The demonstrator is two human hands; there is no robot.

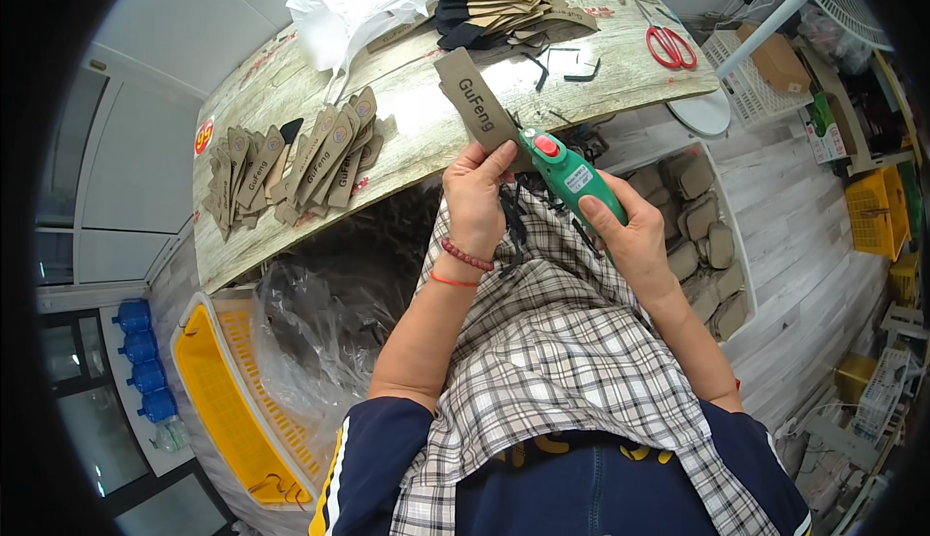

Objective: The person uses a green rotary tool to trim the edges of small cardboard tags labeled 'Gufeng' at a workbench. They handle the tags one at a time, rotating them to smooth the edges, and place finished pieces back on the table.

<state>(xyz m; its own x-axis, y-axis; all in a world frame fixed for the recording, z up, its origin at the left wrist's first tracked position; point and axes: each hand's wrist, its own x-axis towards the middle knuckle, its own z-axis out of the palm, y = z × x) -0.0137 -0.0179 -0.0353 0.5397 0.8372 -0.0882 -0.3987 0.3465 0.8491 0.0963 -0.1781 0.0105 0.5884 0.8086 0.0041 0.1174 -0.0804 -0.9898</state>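
Khaki fabric strip (pixel 475 100) with dark lettering was in the left hand (pixel 478 187), pinched between thumb and fingers at its near end. Most of its length ran past the fingertips, far and slightly left, tilted in front of the near edge of the wood-grain table (pixel 417 100). The right hand (pixel 628 228) was wrapped around a green handheld power tool (pixel 572 180), whose red button faced up. The tool's head sat just beside the strip's near end, to the right of the left thumb; whether they touched could not be told. Similar lettered strips (pixel 334 158) were heaped on the table's left part. Farther off, a stack of black-and-tan strips (pixel 484 15) lay right of a white plastic bag (pixel 373 3), with red-handled scissors (pixel 668 49) at the far right.
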